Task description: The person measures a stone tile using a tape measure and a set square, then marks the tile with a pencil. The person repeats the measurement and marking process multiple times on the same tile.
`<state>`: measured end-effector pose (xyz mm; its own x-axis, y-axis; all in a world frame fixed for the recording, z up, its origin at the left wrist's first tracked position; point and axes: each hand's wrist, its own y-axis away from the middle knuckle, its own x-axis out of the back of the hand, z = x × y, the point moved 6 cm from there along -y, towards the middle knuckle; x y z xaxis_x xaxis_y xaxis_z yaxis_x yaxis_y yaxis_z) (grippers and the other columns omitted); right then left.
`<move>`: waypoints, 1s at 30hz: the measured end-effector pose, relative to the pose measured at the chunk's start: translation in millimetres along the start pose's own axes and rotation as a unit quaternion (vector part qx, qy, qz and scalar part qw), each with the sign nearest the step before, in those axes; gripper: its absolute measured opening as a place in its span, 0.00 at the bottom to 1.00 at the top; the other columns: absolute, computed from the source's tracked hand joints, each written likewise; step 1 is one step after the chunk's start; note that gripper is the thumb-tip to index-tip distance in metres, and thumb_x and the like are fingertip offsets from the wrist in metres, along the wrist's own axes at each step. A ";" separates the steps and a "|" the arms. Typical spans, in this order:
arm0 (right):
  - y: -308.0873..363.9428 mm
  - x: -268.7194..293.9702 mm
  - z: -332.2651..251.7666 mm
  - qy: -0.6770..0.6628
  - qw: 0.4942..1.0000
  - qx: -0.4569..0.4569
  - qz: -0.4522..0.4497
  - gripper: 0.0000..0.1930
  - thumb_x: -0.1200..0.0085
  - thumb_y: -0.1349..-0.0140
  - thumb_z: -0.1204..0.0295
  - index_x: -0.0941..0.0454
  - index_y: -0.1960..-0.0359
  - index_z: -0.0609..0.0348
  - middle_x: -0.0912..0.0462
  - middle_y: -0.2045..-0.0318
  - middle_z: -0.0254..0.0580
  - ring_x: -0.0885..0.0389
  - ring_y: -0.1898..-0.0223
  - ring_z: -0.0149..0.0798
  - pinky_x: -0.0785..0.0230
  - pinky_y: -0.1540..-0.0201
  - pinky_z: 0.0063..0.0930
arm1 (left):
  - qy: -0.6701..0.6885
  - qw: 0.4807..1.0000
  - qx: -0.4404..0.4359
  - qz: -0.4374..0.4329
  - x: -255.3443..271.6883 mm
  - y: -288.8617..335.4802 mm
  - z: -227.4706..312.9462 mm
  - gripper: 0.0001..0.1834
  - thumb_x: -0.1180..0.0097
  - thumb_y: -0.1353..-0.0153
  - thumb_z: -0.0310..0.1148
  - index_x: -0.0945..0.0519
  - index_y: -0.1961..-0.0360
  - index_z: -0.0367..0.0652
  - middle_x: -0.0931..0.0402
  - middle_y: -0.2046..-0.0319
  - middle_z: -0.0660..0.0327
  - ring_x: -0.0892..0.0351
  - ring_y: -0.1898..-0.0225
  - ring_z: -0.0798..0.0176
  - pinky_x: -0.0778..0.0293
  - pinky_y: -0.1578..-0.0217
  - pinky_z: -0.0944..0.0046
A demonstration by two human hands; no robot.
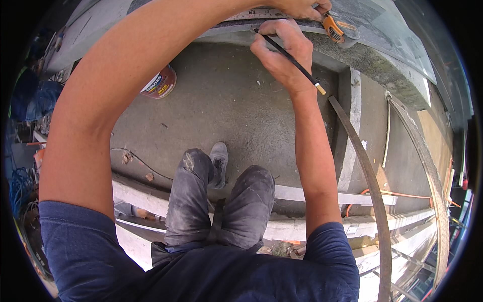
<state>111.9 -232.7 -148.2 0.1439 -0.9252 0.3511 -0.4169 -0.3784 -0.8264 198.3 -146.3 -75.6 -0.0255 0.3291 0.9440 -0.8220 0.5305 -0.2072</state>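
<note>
Tape measure [332,27], orange-cased, was what we had at the grey ledge [382,68], just right of top centre, its marked blade [247,15] running leftward. Our left hand [301,7], partly cut off by the upper edge, had its fingers closed at the case's top end; whether they pinched case or blade, we could not tell. Our right hand [287,53] gripped a black pencil [294,61], its tip just below the blade. Farther out, we saw a dark red can [165,84] on the concrete floor [226,95] and our dusty shoe [218,161].
</note>
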 end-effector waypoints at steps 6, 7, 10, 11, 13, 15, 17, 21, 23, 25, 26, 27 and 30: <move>-0.8 -0.4 1.9 -0.019 1.000 -0.024 -0.001 0.07 0.32 0.44 0.77 0.15 0.64 0.58 0.11 0.64 0.40 0.12 0.61 0.37 0.20 0.52 0.31 | 0.000 1.000 0.002 0.006 0.8 1.4 -0.1 0.11 0.35 0.37 0.34 0.13 0.60 0.36 0.13 0.65 0.44 0.13 0.62 0.42 0.20 0.58 0.47; -1.0 -0.2 1.2 -0.007 1.000 -0.011 -0.008 0.07 0.31 0.43 0.76 0.15 0.63 0.58 0.11 0.64 0.40 0.12 0.61 0.37 0.20 0.52 0.31 | -0.006 1.000 -0.002 0.009 1.3 1.4 2.0 0.11 0.35 0.37 0.34 0.13 0.60 0.36 0.13 0.65 0.44 0.13 0.62 0.42 0.20 0.58 0.47; -1.2 -1.3 1.9 -0.059 0.997 -0.042 0.035 0.07 0.33 0.46 0.75 0.18 0.68 0.56 0.16 0.68 0.41 0.15 0.65 0.46 0.21 0.58 0.38 | 0.002 1.000 0.026 -0.010 2.8 3.2 4.6 0.11 0.35 0.37 0.34 0.13 0.60 0.36 0.13 0.65 0.44 0.13 0.61 0.42 0.20 0.57 0.47; -2.3 -1.7 0.6 -0.046 0.998 -0.022 0.022 0.06 0.33 0.46 0.75 0.18 0.67 0.56 0.15 0.68 0.41 0.15 0.65 0.45 0.21 0.58 0.37 | -0.004 1.000 0.028 -0.010 3.7 2.5 4.9 0.11 0.35 0.37 0.34 0.13 0.60 0.37 0.13 0.65 0.44 0.13 0.61 0.41 0.20 0.57 0.47; -5.4 -1.4 -2.7 -0.021 1.000 0.016 -0.004 0.06 0.34 0.45 0.75 0.18 0.66 0.56 0.15 0.67 0.42 0.15 0.65 0.45 0.21 0.58 0.36 | -0.018 0.999 0.035 -0.009 3.2 2.6 3.8 0.11 0.35 0.38 0.34 0.13 0.59 0.38 0.12 0.64 0.44 0.12 0.60 0.41 0.20 0.56 0.47; -7.8 3.6 -0.3 -0.053 0.998 -0.036 -0.018 0.07 0.33 0.43 0.74 0.16 0.63 0.54 0.14 0.66 0.42 0.15 0.65 0.44 0.21 0.59 0.35 | -0.015 1.000 0.013 0.015 1.6 2.0 0.6 0.11 0.34 0.38 0.34 0.12 0.59 0.38 0.12 0.64 0.44 0.12 0.60 0.41 0.20 0.57 0.46; -7.1 27.8 -0.5 -0.085 0.992 -0.087 0.037 0.09 0.32 0.41 0.73 0.14 0.59 0.53 0.13 0.65 0.42 0.14 0.63 0.43 0.21 0.57 0.34 | 0.010 0.999 -0.011 0.029 -5.4 -6.4 0.6 0.11 0.34 0.38 0.35 0.12 0.59 0.39 0.12 0.63 0.44 0.12 0.60 0.41 0.19 0.57 0.46; -33.5 88.4 -2.4 0.079 0.988 -0.053 0.126 0.16 0.32 0.36 0.67 0.13 0.46 0.50 0.12 0.59 0.41 0.15 0.51 0.47 0.23 0.47 0.39 | 0.021 0.999 0.039 0.003 0.4 4.5 -8.1 0.13 0.34 0.37 0.38 0.11 0.56 0.41 0.12 0.61 0.44 0.12 0.58 0.40 0.19 0.55 0.45; -53.2 99.7 4.1 0.237 0.970 -0.039 0.039 0.20 0.33 0.35 0.64 0.14 0.42 0.50 0.12 0.55 0.40 0.16 0.45 0.50 0.25 0.41 0.42 | 0.054 0.991 0.103 -0.064 8.0 4.0 -5.9 0.19 0.34 0.35 0.41 0.12 0.47 0.43 0.12 0.49 0.43 0.13 0.47 0.40 0.20 0.44 0.42; -67.2 88.6 15.8 0.291 0.949 -0.075 -0.093 0.22 0.34 0.35 0.61 0.15 0.39 0.51 0.12 0.50 0.40 0.18 0.41 0.53 0.28 0.37 0.45 | 0.018 0.998 0.053 0.043 -13.4 2.2 -21.4 0.13 0.34 0.34 0.39 0.11 0.55 0.43 0.12 0.61 0.48 0.12 0.57 0.41 0.19 0.54 0.44; -66.4 91.9 25.0 0.269 0.949 -0.083 -0.142 0.24 0.33 0.36 0.65 0.16 0.37 0.51 0.13 0.49 0.47 0.19 0.45 0.57 0.25 0.40 0.47 | 0.006 0.995 0.022 0.093 -4.5 0.9 -6.9 0.11 0.34 0.34 0.38 0.11 0.59 0.42 0.12 0.67 0.50 0.12 0.63 0.42 0.19 0.59 0.46; -63.0 96.8 32.8 0.283 0.942 -0.103 -0.149 0.23 0.33 0.36 0.65 0.16 0.39 0.51 0.13 0.49 0.48 0.19 0.46 0.57 0.25 0.40 0.47 | 0.036 0.996 0.043 0.067 -4.0 5.5 -1.4 0.10 0.34 0.33 0.35 0.13 0.60 0.38 0.12 0.68 0.50 0.14 0.65 0.44 0.19 0.61 0.48; -81.4 89.7 32.6 0.274 0.935 -0.146 -0.173 0.19 0.34 0.36 0.66 0.14 0.44 0.52 0.13 0.51 0.48 0.19 0.47 0.56 0.26 0.40 0.46 | 0.048 0.988 0.096 0.109 0.5 22.3 0.8 0.09 0.35 0.32 0.34 0.12 0.59 0.39 0.12 0.65 0.49 0.13 0.61 0.41 0.18 0.58 0.45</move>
<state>188.0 -285.8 -63.8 -0.1327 -0.5657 0.8139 -0.6693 -0.5545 -0.4945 179.5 -134.9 -79.6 -0.1671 0.4957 0.8523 -0.8958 0.2848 -0.3413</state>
